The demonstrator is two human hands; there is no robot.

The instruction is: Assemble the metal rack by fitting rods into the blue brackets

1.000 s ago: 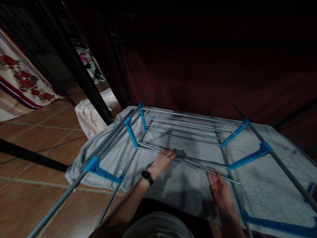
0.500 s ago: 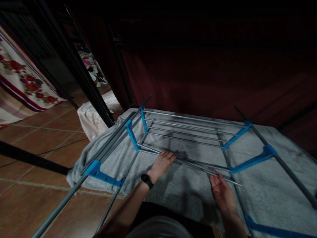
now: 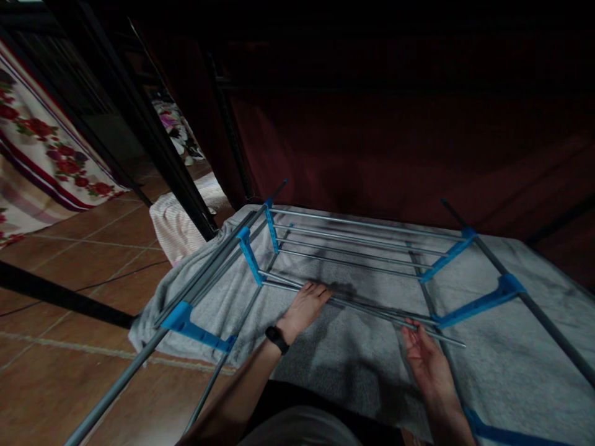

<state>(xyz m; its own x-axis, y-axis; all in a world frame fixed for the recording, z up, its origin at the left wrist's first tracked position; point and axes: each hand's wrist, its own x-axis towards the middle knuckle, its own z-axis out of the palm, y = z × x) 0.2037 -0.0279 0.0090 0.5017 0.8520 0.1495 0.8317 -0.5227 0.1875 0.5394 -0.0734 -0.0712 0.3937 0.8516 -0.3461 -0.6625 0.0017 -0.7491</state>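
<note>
A frame of grey metal tubes with blue plastic brackets lies in front of me. My left hand (image 3: 307, 306), with a dark band on its wrist, is wrapped over a loose metal tube (image 3: 449, 339) and rests by the fixed tube beneath it. Near the loose tube's right end, my right hand (image 3: 426, 356) pinches it between thumb and fingers, palm turned up. The left end of this tube is at the left blue bracket (image 3: 251, 257). Its right end crosses in front of the right blue bracket (image 3: 481, 305) and sticks out free.
Grey cloth (image 3: 320, 347) lies under the frame. Several cross tubes (image 3: 353, 234) span its far part. Long side tubes (image 3: 116, 387) reach toward me at left. Behind hangs a dark red curtain (image 3: 395, 155). A black post (image 3: 181, 186) and a floral cloth (image 3: 60, 148) are at left.
My right hand has moved a little to the right with the loose tube. The tube's end now reaches further past the right bracket. My left hand keeps its place on it.
</note>
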